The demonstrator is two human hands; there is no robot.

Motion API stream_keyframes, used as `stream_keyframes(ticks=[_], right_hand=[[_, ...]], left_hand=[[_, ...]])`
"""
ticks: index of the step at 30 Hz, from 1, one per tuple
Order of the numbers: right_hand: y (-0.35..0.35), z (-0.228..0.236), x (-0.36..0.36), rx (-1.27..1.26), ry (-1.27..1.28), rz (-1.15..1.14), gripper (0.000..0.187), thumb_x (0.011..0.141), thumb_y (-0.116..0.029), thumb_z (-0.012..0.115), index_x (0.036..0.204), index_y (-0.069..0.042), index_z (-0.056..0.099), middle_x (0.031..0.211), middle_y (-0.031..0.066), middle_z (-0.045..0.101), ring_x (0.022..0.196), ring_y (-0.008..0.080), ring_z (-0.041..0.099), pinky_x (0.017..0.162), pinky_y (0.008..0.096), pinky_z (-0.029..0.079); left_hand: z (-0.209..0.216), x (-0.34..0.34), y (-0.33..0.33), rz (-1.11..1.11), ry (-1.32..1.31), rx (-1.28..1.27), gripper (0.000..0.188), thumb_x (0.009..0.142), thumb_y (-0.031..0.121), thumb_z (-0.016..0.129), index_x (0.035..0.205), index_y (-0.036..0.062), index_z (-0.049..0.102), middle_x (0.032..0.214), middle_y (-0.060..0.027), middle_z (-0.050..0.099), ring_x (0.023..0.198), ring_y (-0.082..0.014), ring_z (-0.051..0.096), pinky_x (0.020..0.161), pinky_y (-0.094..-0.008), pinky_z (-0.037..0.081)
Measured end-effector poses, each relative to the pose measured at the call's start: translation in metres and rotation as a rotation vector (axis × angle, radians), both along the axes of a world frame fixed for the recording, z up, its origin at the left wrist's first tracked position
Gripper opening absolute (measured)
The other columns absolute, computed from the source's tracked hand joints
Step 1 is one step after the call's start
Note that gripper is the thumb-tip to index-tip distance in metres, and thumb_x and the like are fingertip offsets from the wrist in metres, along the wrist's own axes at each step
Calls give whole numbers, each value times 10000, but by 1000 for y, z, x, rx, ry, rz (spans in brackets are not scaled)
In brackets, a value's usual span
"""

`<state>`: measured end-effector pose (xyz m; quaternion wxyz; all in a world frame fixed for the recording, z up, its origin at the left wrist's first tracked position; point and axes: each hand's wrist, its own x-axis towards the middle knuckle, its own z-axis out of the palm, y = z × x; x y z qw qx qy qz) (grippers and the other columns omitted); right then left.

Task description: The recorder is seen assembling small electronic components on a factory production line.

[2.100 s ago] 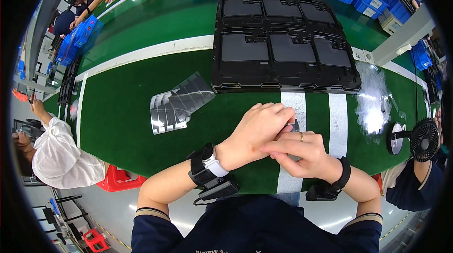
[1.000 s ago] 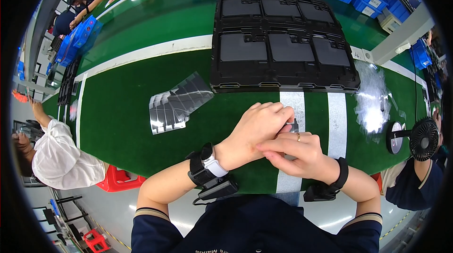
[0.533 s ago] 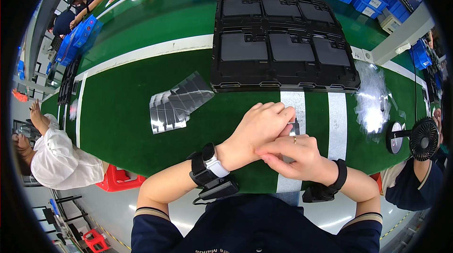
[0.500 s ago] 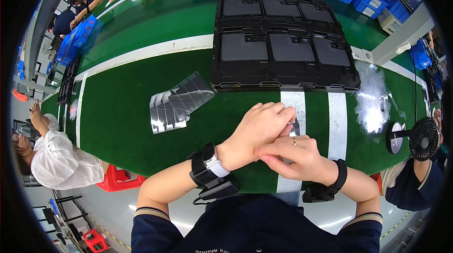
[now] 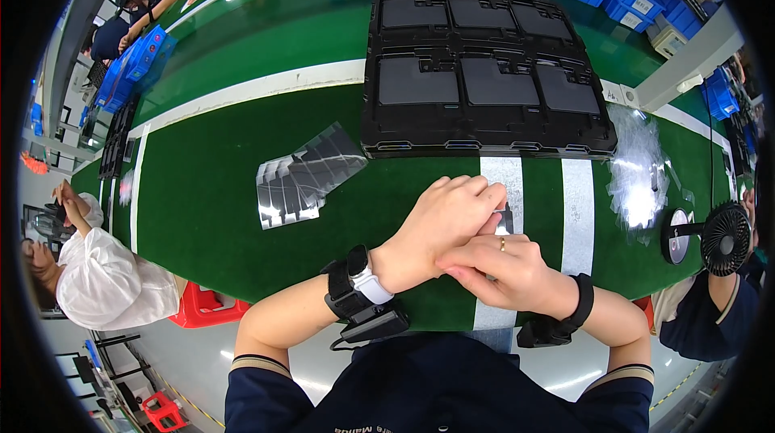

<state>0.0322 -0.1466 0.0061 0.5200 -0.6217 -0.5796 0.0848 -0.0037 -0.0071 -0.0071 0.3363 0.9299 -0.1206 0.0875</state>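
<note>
Both hands met over the green bench [image 5: 242, 191], the left hand [image 5: 440, 223] curled over the right hand [image 5: 500, 271], fingers closed around a small dark part [image 5: 504, 219] that barely showed between them; what kind of part it was I could not tell. Just beyond the hands lay a black tray [image 5: 484, 78] with moulded pockets. Left of them, a fan of shiny film sheets [image 5: 303, 175] rested on the bench. A small fan [image 5: 722, 235] stood at the right.
</note>
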Motion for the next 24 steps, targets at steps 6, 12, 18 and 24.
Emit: stream_keyframes(ticks=[6, 12, 18, 24], right_hand=[[0, -2, 0, 17, -29, 18, 177, 751, -11, 674, 920, -18, 620, 682, 71, 601, 598, 226, 606, 532, 307, 485], [0, -1, 1, 24, -64, 23, 190, 743, -10, 681, 922, -15, 618, 662, 63, 579, 587, 219, 593, 523, 310, 479], [0, -1, 1, 29, -73, 30, 196, 743, -13, 684, 928, -14, 620, 656, 61, 568, 577, 220, 587, 519, 310, 476], [-2, 0, 0, 7, 5, -37, 150, 757, -25, 678, 901, -25, 637, 710, 78, 634, 607, 218, 623, 538, 295, 491]], left_hand=[[-2, 0, -1, 29, 9, 1, 80, 800, 121, 577, 845, 86, 522, 738, -62, 517, 716, -250, 539, 662, -363, 427], [-3, 0, -1, 29, -1, 3, 77, 804, 119, 577, 850, 87, 522, 738, -60, 517, 707, -246, 534, 646, -360, 416], [-3, 0, -1, 33, -8, 1, 80, 802, 117, 583, 849, 88, 526, 735, -56, 519, 704, -243, 533, 640, -357, 412], [2, -1, 0, 27, 18, -12, 84, 799, 118, 588, 847, 84, 528, 737, -62, 525, 713, -251, 536, 645, -364, 410]])
